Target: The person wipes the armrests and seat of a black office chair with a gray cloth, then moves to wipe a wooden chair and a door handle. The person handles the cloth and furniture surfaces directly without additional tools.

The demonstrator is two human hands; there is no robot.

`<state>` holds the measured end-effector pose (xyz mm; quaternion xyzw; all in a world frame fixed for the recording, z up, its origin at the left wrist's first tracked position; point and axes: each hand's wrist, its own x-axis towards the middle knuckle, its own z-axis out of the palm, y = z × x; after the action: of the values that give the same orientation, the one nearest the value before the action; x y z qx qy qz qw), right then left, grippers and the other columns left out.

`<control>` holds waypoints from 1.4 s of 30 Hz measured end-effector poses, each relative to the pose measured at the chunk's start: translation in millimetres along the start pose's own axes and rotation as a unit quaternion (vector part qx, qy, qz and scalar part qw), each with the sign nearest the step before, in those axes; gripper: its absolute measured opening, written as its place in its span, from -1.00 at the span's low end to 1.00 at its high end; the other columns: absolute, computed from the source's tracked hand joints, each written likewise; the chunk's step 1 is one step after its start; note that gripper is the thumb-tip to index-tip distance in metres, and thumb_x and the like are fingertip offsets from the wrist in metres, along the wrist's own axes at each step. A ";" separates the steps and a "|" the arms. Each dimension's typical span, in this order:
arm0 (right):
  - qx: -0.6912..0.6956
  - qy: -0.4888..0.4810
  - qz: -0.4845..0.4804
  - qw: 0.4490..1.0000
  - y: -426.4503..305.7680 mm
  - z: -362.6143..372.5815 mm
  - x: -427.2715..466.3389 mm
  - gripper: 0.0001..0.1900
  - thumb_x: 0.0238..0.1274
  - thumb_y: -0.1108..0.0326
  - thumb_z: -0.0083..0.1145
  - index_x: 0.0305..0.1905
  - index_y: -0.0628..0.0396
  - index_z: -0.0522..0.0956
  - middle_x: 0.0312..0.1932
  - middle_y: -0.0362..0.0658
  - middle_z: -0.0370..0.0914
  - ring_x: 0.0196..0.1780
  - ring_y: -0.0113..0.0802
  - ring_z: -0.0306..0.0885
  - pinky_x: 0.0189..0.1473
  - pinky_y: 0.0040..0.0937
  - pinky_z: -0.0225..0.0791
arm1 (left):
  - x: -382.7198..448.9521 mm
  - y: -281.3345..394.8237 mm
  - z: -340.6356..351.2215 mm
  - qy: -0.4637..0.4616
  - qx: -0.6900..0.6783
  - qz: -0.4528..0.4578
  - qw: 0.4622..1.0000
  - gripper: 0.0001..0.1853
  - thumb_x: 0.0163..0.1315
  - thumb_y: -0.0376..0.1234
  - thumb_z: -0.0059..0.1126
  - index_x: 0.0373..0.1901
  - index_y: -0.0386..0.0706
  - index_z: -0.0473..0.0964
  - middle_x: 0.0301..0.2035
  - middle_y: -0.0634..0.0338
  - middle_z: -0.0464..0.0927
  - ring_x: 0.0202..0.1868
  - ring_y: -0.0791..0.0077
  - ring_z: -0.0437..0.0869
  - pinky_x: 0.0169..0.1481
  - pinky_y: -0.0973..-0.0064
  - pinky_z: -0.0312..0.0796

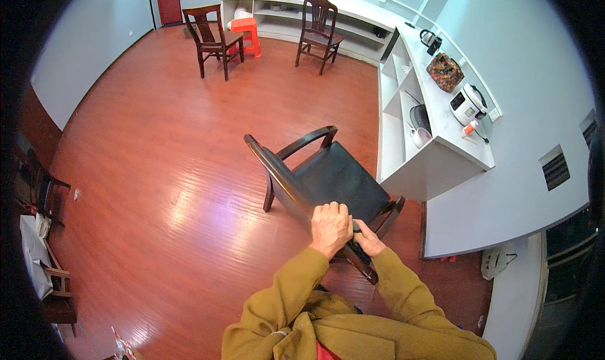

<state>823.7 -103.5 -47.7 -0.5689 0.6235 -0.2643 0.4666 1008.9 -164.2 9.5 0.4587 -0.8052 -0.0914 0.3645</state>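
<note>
Before me stands an armchair with a dark wooden frame (pixel 279 168) and a black padded seat (pixel 338 180), its back turned towards me. My left hand (pixel 332 227) is closed over the top of the backrest. Right beside it, my right hand (pixel 369 239) curls its fingers and thumb around a small dark object (pixel 356 227) at the same rail. What that object is cannot be made out, as both hands cover much of it. Past my right hand, the end of the top rail (pixel 368 272) shows between my sleeves.
A white shelf counter (pixel 437 109) runs along the right wall, bearing a rice cooker (pixel 468 104), a patterned bag (pixel 445 72) and a kettle (pixel 427 38). Two wooden chairs (pixel 208 34) and a red plastic stool (pixel 246 27) stand farther back. Furniture (pixel 59 282) lines the left side.
</note>
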 end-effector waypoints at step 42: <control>-0.138 0.198 -0.265 0.934 -118.5 65.4 -26.0 -0.41 0.10 0.23 0.37 0.21 0.26 0.45 0.05 0.15 0.52 0.08 0.11 0.51 0.14 -0.08 0.39 | -102.8 -2.2 -18.4 0.096 -0.319 -0.192 0.923 -0.43 0.27 -0.44 0.06 0.32 -0.40 0.23 0.04 -0.25 0.42 0.10 -0.12 0.50 0.23 0.14 0.35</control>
<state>934.1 -90.7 33.8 -0.7085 0.5602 -0.3967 0.1638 1054.9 -79.2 -30.0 0.4706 -0.5908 -0.3674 0.5427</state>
